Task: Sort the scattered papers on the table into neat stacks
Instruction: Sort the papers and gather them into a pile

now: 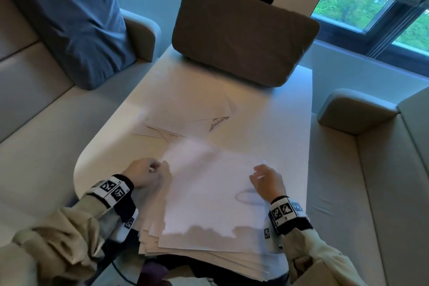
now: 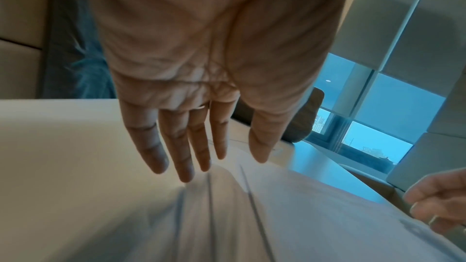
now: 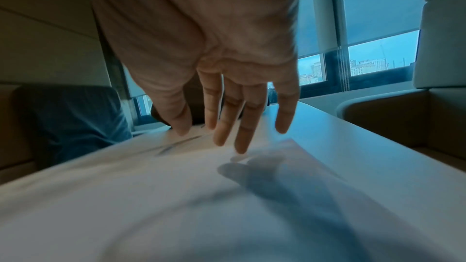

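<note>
Two hands hover over a big pile of paper at the near edge of a table.

At the far left of the head view sits a pale sofa [image 1: 34, 90] with a blue cushion [image 1: 76, 18] in the upper left. The left hand [image 1: 148, 173] is at the lower left of the white table [image 1: 287, 123]; its fingers [image 2: 176, 146] are straight and spread, holding nothing, just above the left edge of the pile [image 1: 209, 197]. The pile fills the lower middle, its edges messy. Above it, in the middle, lie a few loose sheets [image 1: 185, 114], crossed over each other. A brown chair back [image 1: 243, 35] stands at the top middle. The right hand [image 1: 267, 181] is at the lower right, fingers loose and apart, holding nothing, over the top sheet.
</note>
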Tool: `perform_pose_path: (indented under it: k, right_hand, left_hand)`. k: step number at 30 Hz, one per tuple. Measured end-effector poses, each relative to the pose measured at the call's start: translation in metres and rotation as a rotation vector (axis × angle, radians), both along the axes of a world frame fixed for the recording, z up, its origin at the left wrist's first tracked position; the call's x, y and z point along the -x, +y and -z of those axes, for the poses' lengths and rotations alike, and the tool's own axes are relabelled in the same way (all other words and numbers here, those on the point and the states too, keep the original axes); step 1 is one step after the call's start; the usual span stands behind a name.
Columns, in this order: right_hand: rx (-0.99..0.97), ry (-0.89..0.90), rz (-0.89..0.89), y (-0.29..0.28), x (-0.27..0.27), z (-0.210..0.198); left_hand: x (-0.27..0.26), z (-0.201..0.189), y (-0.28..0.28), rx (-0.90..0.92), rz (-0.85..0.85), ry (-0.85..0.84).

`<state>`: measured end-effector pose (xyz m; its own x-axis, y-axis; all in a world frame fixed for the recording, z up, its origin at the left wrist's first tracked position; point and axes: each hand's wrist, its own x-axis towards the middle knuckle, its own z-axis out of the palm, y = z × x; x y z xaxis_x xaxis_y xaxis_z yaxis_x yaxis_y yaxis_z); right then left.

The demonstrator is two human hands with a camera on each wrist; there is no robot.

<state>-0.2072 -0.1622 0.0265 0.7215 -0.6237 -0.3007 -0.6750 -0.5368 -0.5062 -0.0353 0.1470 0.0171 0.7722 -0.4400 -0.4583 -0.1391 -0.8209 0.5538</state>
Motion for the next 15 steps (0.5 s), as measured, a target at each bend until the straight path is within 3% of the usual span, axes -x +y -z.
perform_pose_path:
  k: [3, 7, 15]
  right_hand:
    - [-0.065, -0.035, 0.002, -0.001, -0.043, -0.011]
    - [-0.180, 0.050, 0.036, -0.004, -0.109, -0.010]
    - [-0.192, 0.186, 0.118, -0.007, -0.207, 0.022]
  left_hand:
    - [-0.046, -0.004, -0.004, -0.065, 0.002, -0.030]
    - [-0.111, -0.008, -0.019, -0.114, -0.024, -0.111]
    - [-0.204, 0.013, -0.050, -0.180, -0.067, -0.212]
